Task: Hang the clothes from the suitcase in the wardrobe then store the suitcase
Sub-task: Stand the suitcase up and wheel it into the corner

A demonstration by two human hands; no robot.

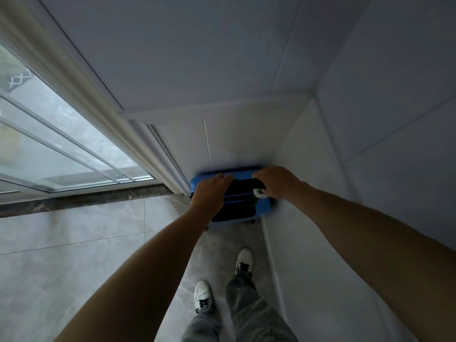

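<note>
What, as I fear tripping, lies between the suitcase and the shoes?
Only bare grey floor between the blue suitcase and the white shoes, in the head view.

No legible text, brand, number or sign. Small white tag (258,192) on top of the blue suitcase (237,173), toward its right end: too blurred to read.
</note>
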